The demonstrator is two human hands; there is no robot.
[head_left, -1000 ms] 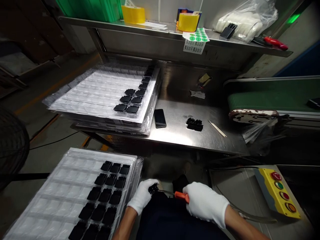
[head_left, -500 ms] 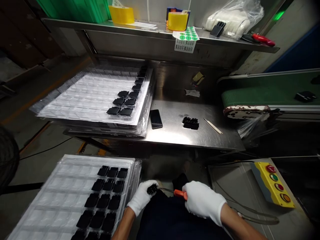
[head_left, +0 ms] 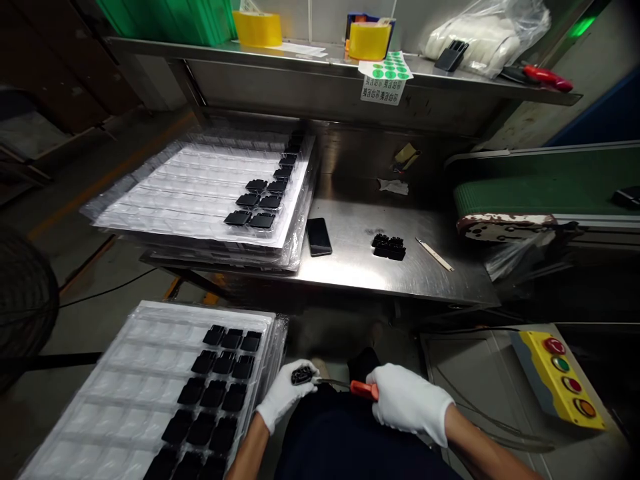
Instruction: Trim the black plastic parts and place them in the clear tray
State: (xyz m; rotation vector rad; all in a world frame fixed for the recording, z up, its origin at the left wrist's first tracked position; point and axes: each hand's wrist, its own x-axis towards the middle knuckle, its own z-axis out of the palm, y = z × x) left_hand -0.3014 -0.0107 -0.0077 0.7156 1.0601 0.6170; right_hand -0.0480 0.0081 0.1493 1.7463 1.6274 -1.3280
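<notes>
Seen from above, looking down over the lap. At six o'clock, low in the frame, two white-gloved hands held close together. Left hand (head_left: 284, 399) curled shut around a small black plastic part (head_left: 302, 375), pinched at the fingertips. Right hand (head_left: 410, 404) at five o'clock, closed in a fist on an orange-handled tool (head_left: 361, 389), its thin metal tip reaching left to touch the black part. At seven o'clock, just beside the left hand, a stack of clear blister trays (head_left: 125, 393) with rows of black parts filling the right-hand pockets. At eleven o'clock, on a steel table (head_left: 350, 267), a second stack of clear trays (head_left: 200, 200) holding a few black parts along its right edge. Near the middle of the table, a dark phone (head_left: 319, 236) lying flat; to its right, at one o'clock, a small cluster of black parts (head_left: 389, 247), then a thin pale stick (head_left: 435, 256). At twelve o'clock, a steel shelf (head_left: 300, 57) bearing two yellow tape rolls (head_left: 369, 40), a sheet of green dot stickers (head_left: 389, 69) and a red-handled tool (head_left: 545, 77). At three o'clock, a green conveyor belt (head_left: 540, 190). At four o'clock, a yellow button box (head_left: 560, 380) with red, green and orange buttons.
</notes>
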